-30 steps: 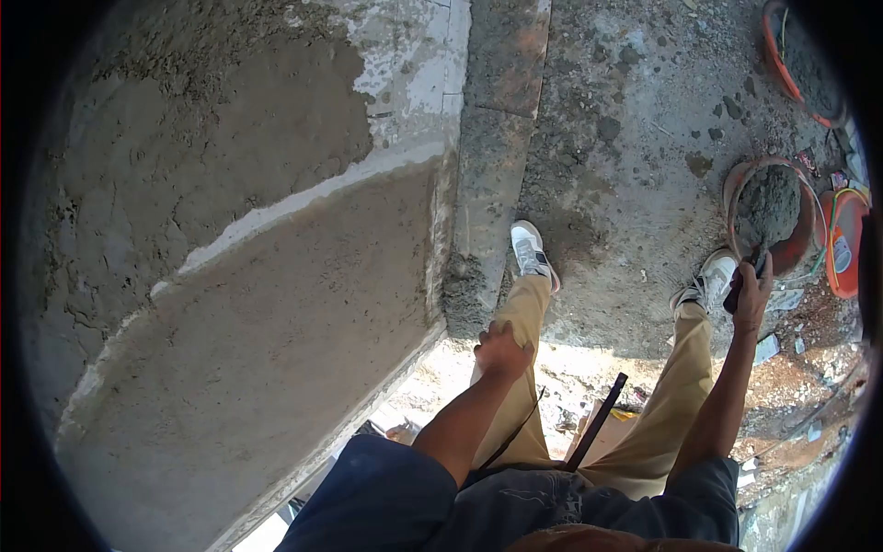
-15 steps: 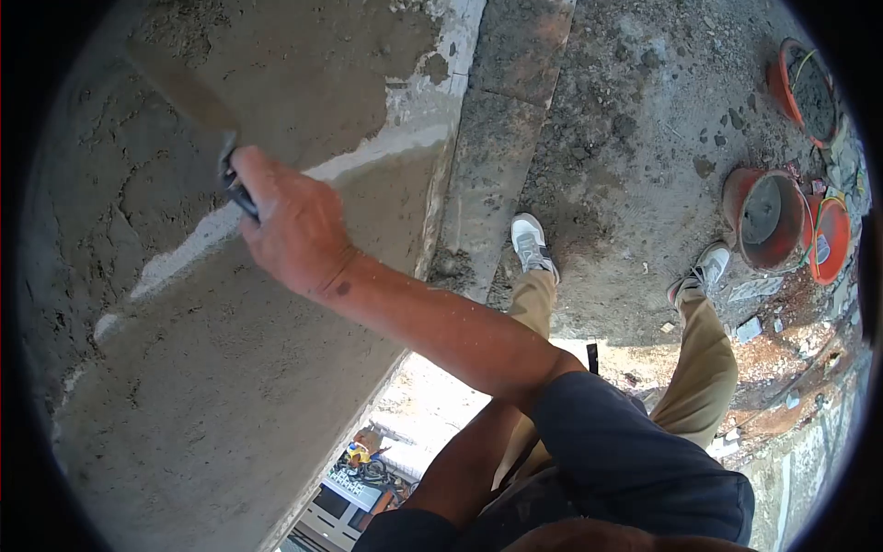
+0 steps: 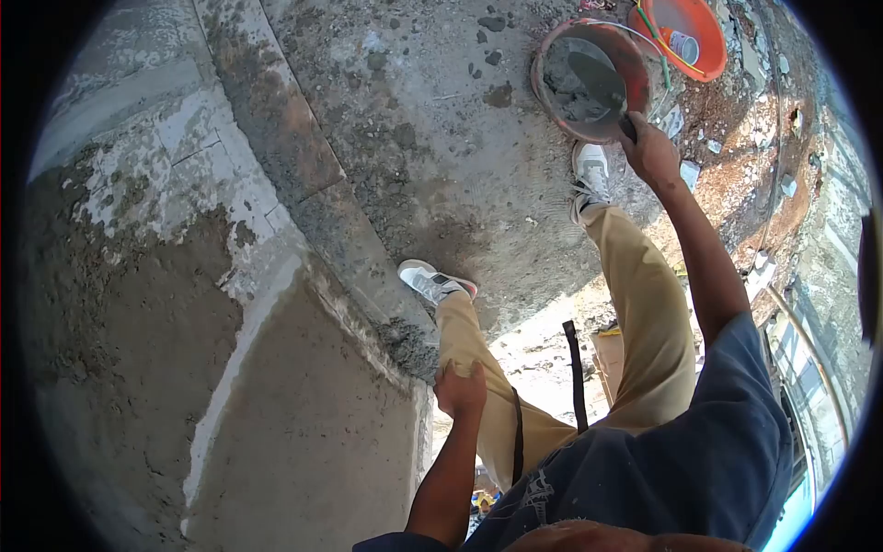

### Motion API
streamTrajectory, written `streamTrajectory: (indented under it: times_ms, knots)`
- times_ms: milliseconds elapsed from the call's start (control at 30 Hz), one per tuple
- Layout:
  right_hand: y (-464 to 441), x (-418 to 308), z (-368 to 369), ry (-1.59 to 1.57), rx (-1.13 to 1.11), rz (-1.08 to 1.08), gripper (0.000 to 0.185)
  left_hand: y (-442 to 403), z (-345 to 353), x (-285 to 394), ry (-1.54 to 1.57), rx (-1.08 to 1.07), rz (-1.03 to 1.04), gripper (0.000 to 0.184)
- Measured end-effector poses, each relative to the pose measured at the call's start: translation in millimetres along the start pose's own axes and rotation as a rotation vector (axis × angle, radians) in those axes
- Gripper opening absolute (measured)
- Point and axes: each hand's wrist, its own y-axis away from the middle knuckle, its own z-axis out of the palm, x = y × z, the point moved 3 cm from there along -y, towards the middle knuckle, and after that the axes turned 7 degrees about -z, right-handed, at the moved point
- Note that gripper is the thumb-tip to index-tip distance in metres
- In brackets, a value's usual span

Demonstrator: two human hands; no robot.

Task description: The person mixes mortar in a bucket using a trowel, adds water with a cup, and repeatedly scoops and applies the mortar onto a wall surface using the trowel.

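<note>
My right hand point(image 3: 655, 156) is wrapped round the dark handle of a trowel point(image 3: 596, 78), whose blade lies in the wet grey mortar point(image 3: 563, 81) inside a reddish bucket point(image 3: 635, 66). On my left knee rests my left hand point(image 3: 460, 390), its fingers curled against the tan trouser leg point(image 3: 464, 340). A wall point(image 3: 303, 442) at the left carries wet, rough mortar in its upper part and a smoother grey surface below, with a pale strip point(image 3: 241, 354) between them.
An orange bucket point(image 3: 708, 32) holding a white cup point(image 3: 682, 46) stands beside the mortar bucket. Flat boards point(image 3: 317, 175) run along the wall's foot. Rubble point(image 3: 736, 120) lies at the right, and my shoes point(image 3: 425, 279) are on the rough ground.
My right hand with the trowel has moved from the wall to the mortar bucket. The view has turned, so the buckets appear higher and further left. My left hand is now visible on my knee.
</note>
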Motion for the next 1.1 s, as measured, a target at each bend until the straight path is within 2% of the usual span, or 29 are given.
streamTrajectory:
  times_ms: [67,133,167,267,300,367,467,667,967,1100]
  knots:
    - [-40,65,-5,0.213,-0.137,0.065,0.026,5,-3,7,-0.027,0.027,0.006,0.067]
    - [-75,91,1,0.308,-0.141,0.033,0.021,3,0,8,-0.034,0.068,0.060,0.062]
    - [-89,92,7,0.340,-0.140,0.029,0.020,3,1,10,-0.039,0.089,0.085,0.059]
    - [-105,91,60,0.331,-0.379,-0.060,0.024,10,-4,25,-0.056,0.086,0.063,0.059]
    - [-93,63,54,0.329,-0.477,-0.062,0.028,12,-5,31,-0.062,0.082,0.049,0.060]
    - [-73,50,63,0.117,-0.425,-0.007,0.030,14,-3,35,-0.077,0.093,0.062,0.061]
    - [-75,33,65,-0.026,-0.434,0.073,0.032,17,-2,44,-0.082,0.090,0.056,0.061]
    - [-89,7,109,-0.190,-0.342,0.203,0.035,9,3,40,-0.198,0.056,0.055,0.064]
    - [-31,13,93,-0.416,-0.136,0.139,0.045,8,1,39,-0.215,0.054,0.088,0.064]
    - [-22,31,97,-0.628,-0.137,0.088,0.044,3,1,35,-0.202,0.066,0.086,0.064]
